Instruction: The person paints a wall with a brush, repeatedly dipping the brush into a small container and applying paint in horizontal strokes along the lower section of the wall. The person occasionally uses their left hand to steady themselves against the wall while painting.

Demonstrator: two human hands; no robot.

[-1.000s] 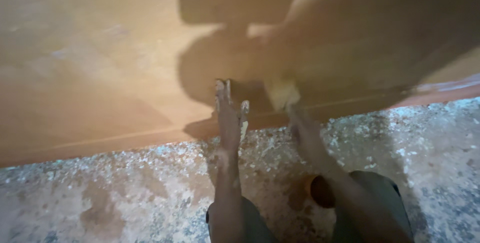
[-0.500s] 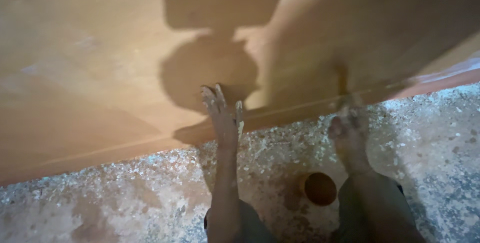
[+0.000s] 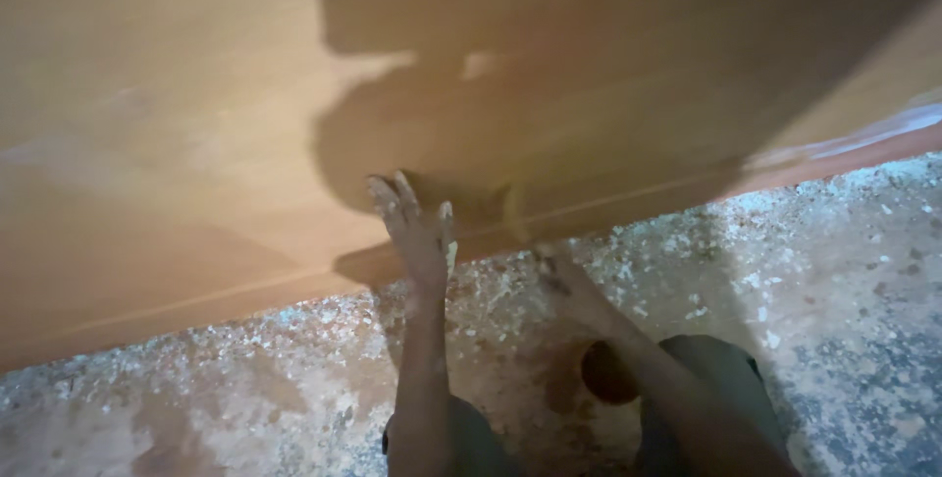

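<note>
Large wooden board [image 3: 196, 143] fills upper view, lower edge over floor [image 3: 834, 271] strewn with sawdust. Left hand [image 3: 417, 232] flat on board, fingers spread wide. Right hand [image 3: 559, 276] at board edge, blurred; fingers' state unclear.

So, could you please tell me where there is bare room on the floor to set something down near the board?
The dusty floor left of the left hand lies open along the board edge, and so does the floor right of the right hand. It is crowded between the two forearms, where a round dark thing sits by the knees.
</note>
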